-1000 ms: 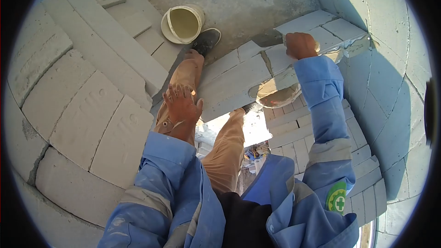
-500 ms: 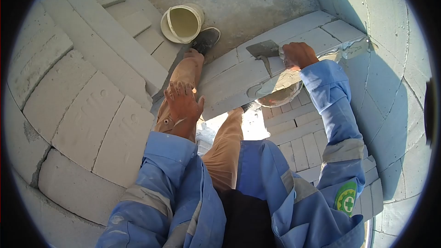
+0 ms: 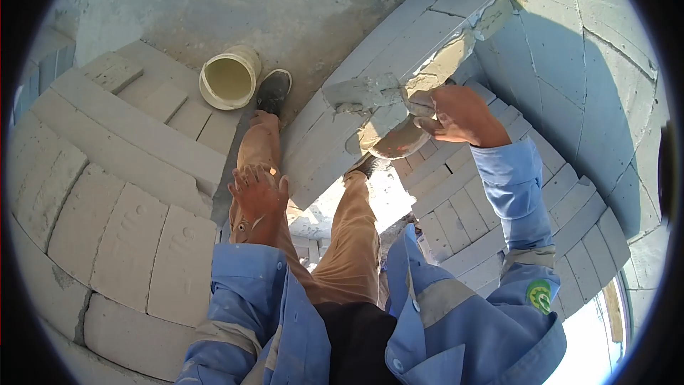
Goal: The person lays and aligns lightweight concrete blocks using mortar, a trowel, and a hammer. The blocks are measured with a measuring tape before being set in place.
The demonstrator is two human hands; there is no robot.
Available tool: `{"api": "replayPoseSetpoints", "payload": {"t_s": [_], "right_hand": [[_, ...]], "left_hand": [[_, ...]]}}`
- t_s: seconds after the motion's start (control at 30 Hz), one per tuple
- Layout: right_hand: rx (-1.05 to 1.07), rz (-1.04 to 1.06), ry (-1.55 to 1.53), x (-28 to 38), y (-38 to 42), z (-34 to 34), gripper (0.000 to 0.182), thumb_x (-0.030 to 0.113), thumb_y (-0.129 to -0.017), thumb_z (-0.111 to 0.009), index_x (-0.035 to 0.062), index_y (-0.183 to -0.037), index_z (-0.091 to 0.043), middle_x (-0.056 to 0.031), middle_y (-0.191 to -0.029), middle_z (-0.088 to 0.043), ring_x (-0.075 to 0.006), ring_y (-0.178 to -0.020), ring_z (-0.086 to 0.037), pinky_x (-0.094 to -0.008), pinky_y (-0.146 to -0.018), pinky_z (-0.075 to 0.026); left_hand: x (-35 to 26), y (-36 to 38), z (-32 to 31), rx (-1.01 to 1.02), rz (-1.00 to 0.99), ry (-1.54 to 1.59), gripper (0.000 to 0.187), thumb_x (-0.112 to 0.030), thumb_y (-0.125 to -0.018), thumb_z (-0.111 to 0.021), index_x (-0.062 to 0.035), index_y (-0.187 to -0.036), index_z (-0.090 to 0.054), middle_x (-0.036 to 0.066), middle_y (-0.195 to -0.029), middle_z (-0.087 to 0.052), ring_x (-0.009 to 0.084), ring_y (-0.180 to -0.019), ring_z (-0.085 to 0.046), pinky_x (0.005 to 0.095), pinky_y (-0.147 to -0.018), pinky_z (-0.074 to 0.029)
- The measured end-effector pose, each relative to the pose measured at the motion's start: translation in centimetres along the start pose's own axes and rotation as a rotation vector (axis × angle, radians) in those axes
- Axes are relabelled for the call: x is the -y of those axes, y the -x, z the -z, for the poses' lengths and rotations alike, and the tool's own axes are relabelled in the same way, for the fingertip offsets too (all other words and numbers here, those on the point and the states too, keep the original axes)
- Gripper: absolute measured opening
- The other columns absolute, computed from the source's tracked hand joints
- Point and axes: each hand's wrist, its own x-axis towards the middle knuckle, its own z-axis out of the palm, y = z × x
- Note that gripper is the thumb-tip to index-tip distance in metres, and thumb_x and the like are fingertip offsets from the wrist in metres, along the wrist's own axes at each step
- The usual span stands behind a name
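Observation:
My right hand [image 3: 467,115] is closed around the handle of a trowel whose mortar-smeared blade [image 3: 362,91] lies over the top of a low wall [image 3: 324,144] of pale blocks. Wet mortar [image 3: 443,64] streaks the wall's edge beyond the hand, with another patch just below the blade. Right under that hand, a rounded pan [image 3: 399,141] with mortar on it juts from behind the wall, partly hidden. My left hand [image 3: 258,207] rests on my left knee, fingers stretched out, holding nothing.
A white bucket [image 3: 229,78] of murky liquid stands on the concrete floor beside my shoe [image 3: 273,91]. Stacked pale blocks [image 3: 125,232] fill the left side, and more blocks [image 3: 463,232] lie at the lower right. A tall block wall [image 3: 570,93] rises at the right.
The view has turned, shifting the scene. My right hand has brought the trowel nearer along the wall, and the blade now carries visible mortar. My left hand stays on the knee.

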Motion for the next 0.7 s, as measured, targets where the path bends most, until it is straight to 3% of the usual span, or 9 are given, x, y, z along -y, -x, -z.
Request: {"api": "replayPoseSetpoints", "payload": {"t_s": [0.07, 0.1, 0.13, 0.2, 0.23, 0.33, 0.4, 0.47, 0.7], "right_hand": [[-0.258, -0.154, -0.541, -0.9, 4.3, -3.0, 0.045, 0.02, -0.08, -0.074, 0.0063, -0.122, -0.067, -0.02, -0.099, -0.071, -0.0355, -0.084, -0.069, -0.0438, -0.077, -0.055], [-0.27, -0.256, -0.609, -1.2, 5.7, -4.8, 0.047, 0.017, -0.081, -0.072, 0.0035, -0.125, -0.064, -0.0176, -0.099, -0.071, -0.0288, -0.082, -0.068, -0.0381, -0.078, -0.053], [-0.289, -0.267, -0.62, -1.1, 6.7, -6.4, 0.047, 0.017, -0.081, -0.072, 0.0035, -0.125, -0.064, -0.0176, -0.099, -0.071, -0.0288, -0.082, -0.068, -0.0381, -0.078, -0.053], [-0.6, -0.384, -0.957, -0.9, 8.1, -9.6, 0.041, 0.015, -0.081, -0.07, -0.0011, -0.119, -0.064, -0.0193, -0.089, -0.07, -0.0271, -0.08, -0.068, -0.0356, -0.075, -0.052], [-0.82, -0.327, -1.014, -0.8, 7.9, -12.0, 0.039, 0.009, -0.081, -0.067, -0.0022, -0.119, -0.062, -0.0155, -0.09, -0.07, -0.0216, -0.077, -0.066, -0.0347, -0.072, -0.052], [-1.102, -0.428, -0.979, -1.8, 6.4, -17.3, 0.04, 0.007, -0.082, -0.067, -0.004, -0.12, -0.061, -0.0161, -0.096, -0.07, -0.024, -0.081, -0.067, -0.036, -0.074, -0.053], [-1.147, -0.516, -1.017, -2.8, 4.3, -20.0, 0.04, 0.007, -0.081, -0.067, -0.0052, -0.119, -0.061, -0.0199, -0.098, -0.069, -0.0302, -0.088, -0.068, -0.0393, -0.077, -0.054], [-1.339, -0.568, -0.734, -4.5, 1.3, -21.6, 0.04, 0.008, -0.081, -0.069, -0.0067, -0.117, -0.061, -0.023, -0.099, -0.066, -0.0383, -0.089, -0.066, -0.0432, -0.078, -0.054], [-1.533, -0.565, -0.478, -10.5, -6.7, -23.3, 0.04, 0.012, -0.079, -0.071, -0.0029, -0.116, -0.062, -0.0243, -0.104, -0.061, -0.0435, -0.09, -0.062, -0.0462, -0.077, -0.053]], "left_hand": [[-0.3, -0.3, 0.8, 0.109, 0.047, 0.014, 0.081, -0.064, -0.09, -0.05, -0.0096, -0.15, -0.044, 0.016, -0.156, -0.04, 0.0391, -0.15, -0.022, 0.0586, -0.121, -0.017], [-0.3, -0.2, 0.8, 0.093, 0.032, 0.002, 0.081, -0.064, -0.09, -0.05, -0.0096, -0.15, -0.044, 0.016, -0.156, -0.04, 0.0391, -0.15, -0.022, 0.0586, -0.121, -0.017], [-0.3, -0.2, 0.6, 0.093, 0.029, 0.0, 0.081, -0.065, -0.091, -0.049, -0.0092, -0.15, -0.044, 0.016, -0.155, -0.041, 0.0395, -0.15, -0.023, 0.0589, -0.12, -0.017], [-0.4, -0.1, 0.7, 0.075, 0.017, -0.02, 0.082, -0.065, -0.091, -0.049, -0.0087, -0.15, -0.043, 0.017, -0.155, -0.041, 0.0398, -0.15, -0.024, 0.0593, -0.12, -0.017], [-0.4, -0.2, 0.9, 0.085, 0.013, -0.019, 0.082, -0.065, -0.091, -0.049, -0.0084, -0.15, -0.043, 0.017, -0.155, -0.041, 0.0401, -0.149, -0.025, 0.0594, -0.12, -0.017], [-0.8, -0.1, 1.1, 0.081, -0.002, -0.065, 0.083, -0.066, -0.09, -0.048, -0.008, -0.15, -0.043, 0.018, -0.155, -0.041, 0.0402, -0.149, -0.026, 0.0594, -0.12, -0.017], [-1.1, 0.1, 0.8, 0.076, -0.012, -0.118, 0.083, -0.066, -0.091, -0.048, -0.0078, -0.15, -0.044, 0.017, -0.155, -0.041, 0.0401, -0.148, -0.026, 0.0594, -0.12, -0.017], [-1.3, 0.3, 0.6, 0.091, -0.029, -0.159, 0.083, -0.066, -0.091, -0.047, -0.0078, -0.151, -0.043, 0.016, -0.155, -0.042, 0.0396, -0.148, -0.026, 0.0586, -0.121, -0.017], [-1.7, 1.1, -1.2, 0.089, -0.016, -0.249, 0.085, -0.068, -0.091, -0.045, -0.0082, -0.152, -0.042, 0.015, -0.156, -0.042, 0.0395, -0.15, -0.023, 0.0561, -0.122, -0.011]]}}
